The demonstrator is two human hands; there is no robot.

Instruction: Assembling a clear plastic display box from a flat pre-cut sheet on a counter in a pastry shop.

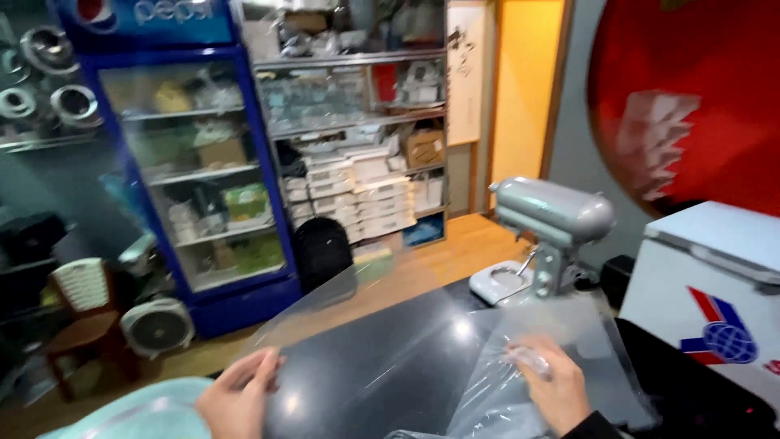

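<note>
Clear plastic film (382, 301), thin and glossy, stretched between both hands above dark glossy surface (390, 366). Left hand (240, 398): fingers closed on near left edge of film, pinching it. Right hand (552, 386): fingers closed on crumpled, bunched part of film at right. Film spanning from left hand across to right hand and rising away from both; far edge hard to trace against background.

Judgement on handling: even tension between both hands needed to keep sheet flat; bunching at right hand suggests slack there, better gathered or re-pinched nearer a clean edge. Film likely to cling to itself and to surface if allowed to sag.

Surroundings: silver stand mixer (540, 236) beyond right hand, at far end of surface, close to film's far right side; possible snag point. White chest freezer (715, 276) to right of right hand. Blue glass-door fridge (203, 171) well beyond left hand, shelves stocked. Open shelving (357, 138) with boxes and packets behind film. Round fan (158, 325) and wooden chair (81, 325) on floor, far left of left hand. Pale turquoise fabric (122, 415) at bottom, just left of left hand; nature unclear.
</note>
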